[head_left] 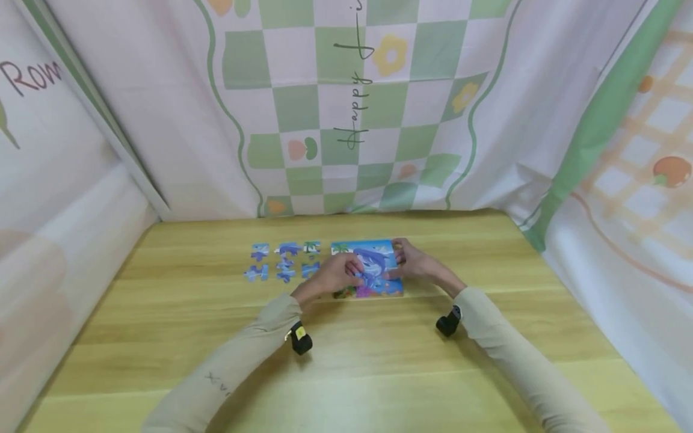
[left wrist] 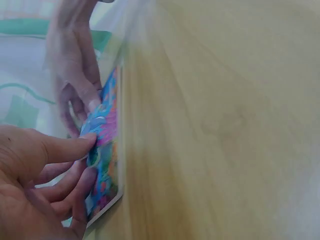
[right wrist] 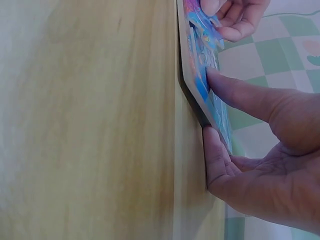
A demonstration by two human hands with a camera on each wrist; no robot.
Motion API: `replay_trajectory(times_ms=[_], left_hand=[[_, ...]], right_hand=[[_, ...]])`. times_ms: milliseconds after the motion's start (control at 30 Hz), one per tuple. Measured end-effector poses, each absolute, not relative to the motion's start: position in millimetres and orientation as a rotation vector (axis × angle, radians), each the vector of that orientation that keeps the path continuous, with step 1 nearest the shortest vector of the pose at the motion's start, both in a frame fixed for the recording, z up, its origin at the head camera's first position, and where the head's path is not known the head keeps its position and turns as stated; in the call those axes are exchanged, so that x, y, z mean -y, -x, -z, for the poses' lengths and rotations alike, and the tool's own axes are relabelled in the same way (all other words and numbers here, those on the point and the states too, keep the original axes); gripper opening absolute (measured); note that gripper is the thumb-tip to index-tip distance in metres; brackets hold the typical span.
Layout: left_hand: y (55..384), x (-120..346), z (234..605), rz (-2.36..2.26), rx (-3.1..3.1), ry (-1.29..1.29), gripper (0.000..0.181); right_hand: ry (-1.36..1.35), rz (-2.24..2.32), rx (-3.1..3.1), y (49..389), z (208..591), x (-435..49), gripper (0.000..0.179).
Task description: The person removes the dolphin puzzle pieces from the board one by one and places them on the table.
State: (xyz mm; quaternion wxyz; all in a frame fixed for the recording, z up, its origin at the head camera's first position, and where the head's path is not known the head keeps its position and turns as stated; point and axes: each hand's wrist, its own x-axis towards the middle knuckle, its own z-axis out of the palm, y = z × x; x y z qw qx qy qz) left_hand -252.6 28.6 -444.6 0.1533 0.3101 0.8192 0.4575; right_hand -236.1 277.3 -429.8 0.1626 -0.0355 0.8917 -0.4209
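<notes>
A jigsaw puzzle board (head_left: 373, 245) with a dolphin and sea picture lies on the table under both hands. My left hand (head_left: 334, 273) reaches over its left half and pinches a puzzle piece (right wrist: 204, 24) between thumb and fingers. In the right wrist view, that piece stands tilted up from the board, its knobbed edge showing. At the board's right side, my right hand (head_left: 415, 263) grips the edge. Its thumb (right wrist: 245, 97) presses on the picture while its other fingers lie along the side.
Several loose jigsaw pieces (head_left: 260, 251) lie in two rows left of the board. The wooden table (head_left: 379, 373) ends at a printed curtain (head_left: 357, 108) at the back, with more cloth on both sides. Each wrist wears a small black camera (head_left: 448, 323).
</notes>
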Motion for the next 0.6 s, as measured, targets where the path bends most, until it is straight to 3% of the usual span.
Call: replay_trajectory(times_ms=[300, 600], left_hand=[[254, -15, 445, -1.320, -2.277, -0.955, 0.021], [250, -4, 442, -1.546, -2.187, -0.808, 0.022]], right_hand=[[0.100, 1.186, -2.538, 239, 431, -277, 0.094], [0.101, 1.209, -2.512, 237, 427, -279, 0.096]])
